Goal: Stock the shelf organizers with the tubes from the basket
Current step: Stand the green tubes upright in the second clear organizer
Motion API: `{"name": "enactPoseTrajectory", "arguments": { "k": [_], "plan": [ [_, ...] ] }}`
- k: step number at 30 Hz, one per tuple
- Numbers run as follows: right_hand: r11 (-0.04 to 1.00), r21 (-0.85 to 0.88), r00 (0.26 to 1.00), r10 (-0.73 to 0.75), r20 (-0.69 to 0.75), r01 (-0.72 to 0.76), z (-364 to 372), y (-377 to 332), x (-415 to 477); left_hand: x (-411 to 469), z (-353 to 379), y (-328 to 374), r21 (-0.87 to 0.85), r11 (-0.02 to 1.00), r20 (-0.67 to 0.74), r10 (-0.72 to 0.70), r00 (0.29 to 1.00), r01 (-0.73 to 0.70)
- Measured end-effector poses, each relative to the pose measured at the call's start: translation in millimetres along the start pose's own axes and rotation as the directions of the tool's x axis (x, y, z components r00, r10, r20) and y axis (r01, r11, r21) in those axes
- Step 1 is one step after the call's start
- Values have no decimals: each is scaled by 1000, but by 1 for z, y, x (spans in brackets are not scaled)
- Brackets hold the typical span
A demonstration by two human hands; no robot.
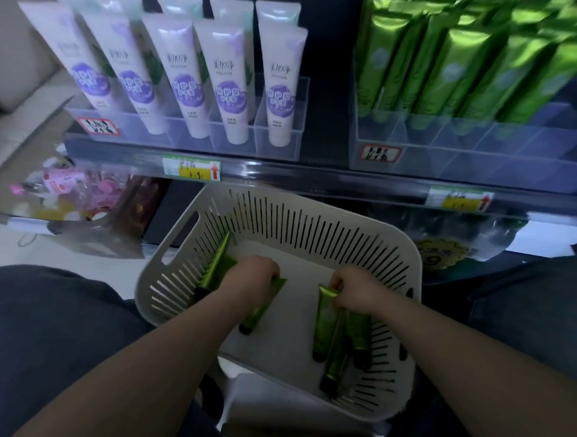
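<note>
White slotted basket [407,255] sits between the person's knees, just below the shelf [315,173] edge. Both hands are inside it.

Left hand [251,276]: fingers curled round the upper part of a green tube [256,315]. Long axis diagonal, with the crimped end up and to the right. The dark cap is toward the person and slightly left, down at the basket floor.

Leaning tube [215,268], just left of that hand: propped on the left wall, crimp pointing up and away, cap down.

Right hand [353,292]: fingers curled tight over the crimped ends of a tube cluster [324,321], three side by side near the right wall. Cannot tell which one is gripped. All three lie roughly lengthwise, caps toward the person, crimps away.

On the shelf, the right organizer [479,149] holds green tubes standing cap-down. The left organizer [276,142] holds white-and-purple ones.
</note>
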State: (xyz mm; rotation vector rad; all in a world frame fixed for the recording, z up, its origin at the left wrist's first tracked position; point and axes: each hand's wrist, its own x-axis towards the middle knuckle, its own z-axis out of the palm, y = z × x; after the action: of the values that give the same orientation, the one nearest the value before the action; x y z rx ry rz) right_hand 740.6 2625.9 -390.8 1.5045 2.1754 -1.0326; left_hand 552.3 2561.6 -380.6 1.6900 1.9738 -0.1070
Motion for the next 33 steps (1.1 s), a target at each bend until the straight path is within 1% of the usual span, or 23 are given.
{"name": "enactPoseTrajectory", "arguments": {
  "k": [3, 8, 13, 15, 18, 23, 28, 33],
  "plan": [
    [997, 68, 997, -22, -72, 27, -9, 2, -12, -9, -5, 7, -35, 999, -59, 29, 998, -31],
    [984, 167, 981, -34, -193, 67, -27, -1, -30, -24, -19, 25, -155, 986, -200, 34, 979, -65],
    [968, 214, 950, -60, -308, 131, -46, -5, -48, -35, -32, 41, -170, 976, -317, 77, 945, -136],
    [967, 202, 929, -70, -364, 152, -57, -7, -56, -37, -39, 47, -159, 976, -341, 90, 936, -152],
    [943, 248, 907, -105, -408, 221, -73, -7, -70, -40, -52, 58, -138, 971, -384, 131, 914, -197],
    [915, 252, 860, -162, -484, 315, -99, -5, -91, -43, -78, 85, -94, 947, -472, 229, 851, -307],
    [910, 222, 814, -177, -553, 349, -130, 0, -110, -45, -106, 117, -29, 926, -523, 307, 795, -376],
    [884, 259, 786, -171, -595, 389, -162, 13, -130, -45, -133, 151, 42, 904, -552, 375, 745, -424]
  ]
}}
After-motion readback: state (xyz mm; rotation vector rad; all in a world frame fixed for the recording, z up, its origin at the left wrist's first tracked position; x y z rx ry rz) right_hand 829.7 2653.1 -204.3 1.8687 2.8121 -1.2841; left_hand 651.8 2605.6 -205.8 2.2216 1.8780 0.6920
